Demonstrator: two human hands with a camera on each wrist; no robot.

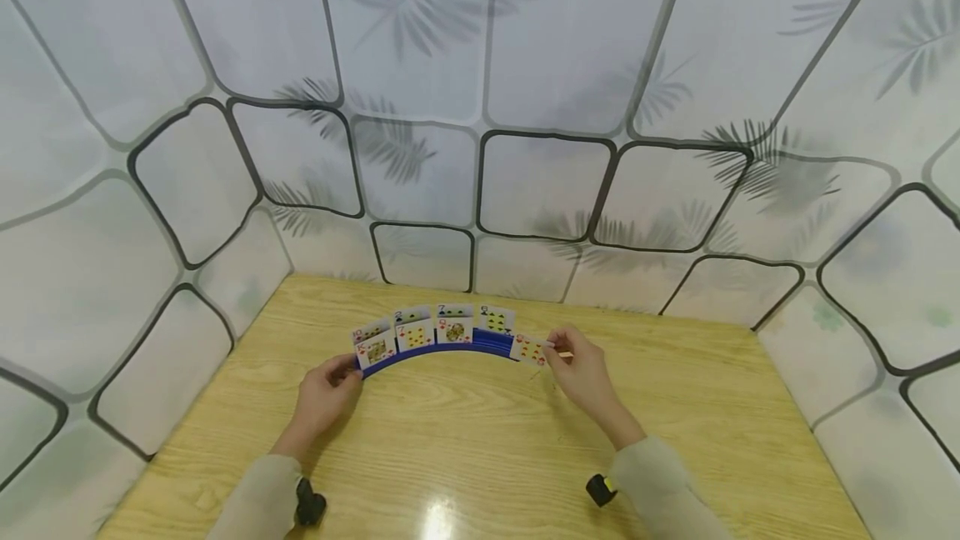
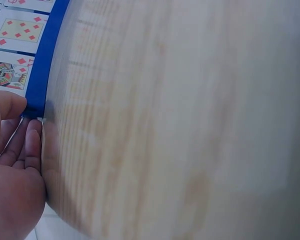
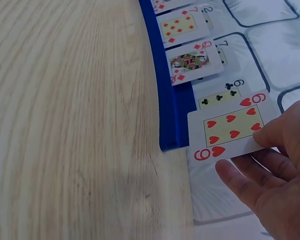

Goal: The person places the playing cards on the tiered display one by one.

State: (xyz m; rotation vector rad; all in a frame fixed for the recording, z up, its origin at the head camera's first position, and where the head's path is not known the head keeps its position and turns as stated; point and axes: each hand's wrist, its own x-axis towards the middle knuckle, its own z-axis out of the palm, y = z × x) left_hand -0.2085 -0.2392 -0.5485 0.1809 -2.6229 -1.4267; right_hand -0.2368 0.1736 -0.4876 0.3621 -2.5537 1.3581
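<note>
A curved blue card holder (image 1: 491, 342) stands on the table, with playing cards upright in two rows. Its front row has a king of diamonds (image 1: 377, 350), a seven of diamonds (image 3: 179, 29) and a queen of diamonds (image 3: 192, 62); clubs show behind, among them a six of clubs (image 1: 496, 320). My left hand (image 1: 327, 394) grips the holder's left end, thumb at the edge in the left wrist view. Between thumb and fingers my right hand (image 1: 583, 369) pinches a six of hearts (image 3: 232, 126) by its outer edge, at the holder's right end, partly overlapping the six of clubs.
The wooden table (image 1: 450, 440) extends in front of the holder and to both sides. Patterned fabric walls (image 1: 420, 173) rise at the back, left and right edges. A black device (image 1: 309, 502) is at the left wrist, another black device (image 1: 601, 490) at the right.
</note>
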